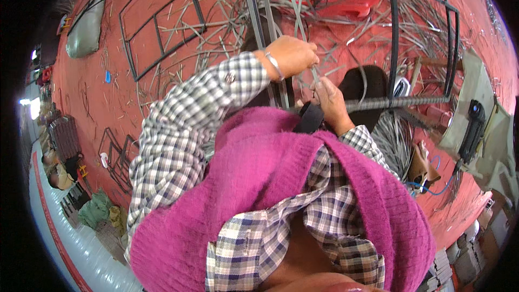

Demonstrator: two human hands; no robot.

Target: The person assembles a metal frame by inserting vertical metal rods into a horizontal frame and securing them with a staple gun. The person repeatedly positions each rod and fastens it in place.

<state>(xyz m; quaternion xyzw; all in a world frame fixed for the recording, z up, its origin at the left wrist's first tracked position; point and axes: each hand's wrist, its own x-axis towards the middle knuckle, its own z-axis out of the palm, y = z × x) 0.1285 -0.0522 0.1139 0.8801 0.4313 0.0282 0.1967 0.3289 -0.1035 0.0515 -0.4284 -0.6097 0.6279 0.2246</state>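
In front of my body stands a dark metal frame [393,38], with grey strip wound round its near bar [373,103]. My left hand [292,57], a bracelet at its wrist, is closed with the fingertips pinching a thin grey strip [315,71] just above that bar. Slightly lower and to the right, my right hand [331,103] has its thumb and fingers closed on the same strip. Between the two hands a short length of it shows. More pale strips [298,8] run lengthwise along the frame's left side. Part of my right hand's fingers is hidden.
Loose grey strips [216,24] litter the red floor. Another black frame [157,38] lies left, beyond a small blue object [107,77]. A red plastic item [351,2] is at the far side. To the right, a draped support [473,94] carries a black tool [474,130].
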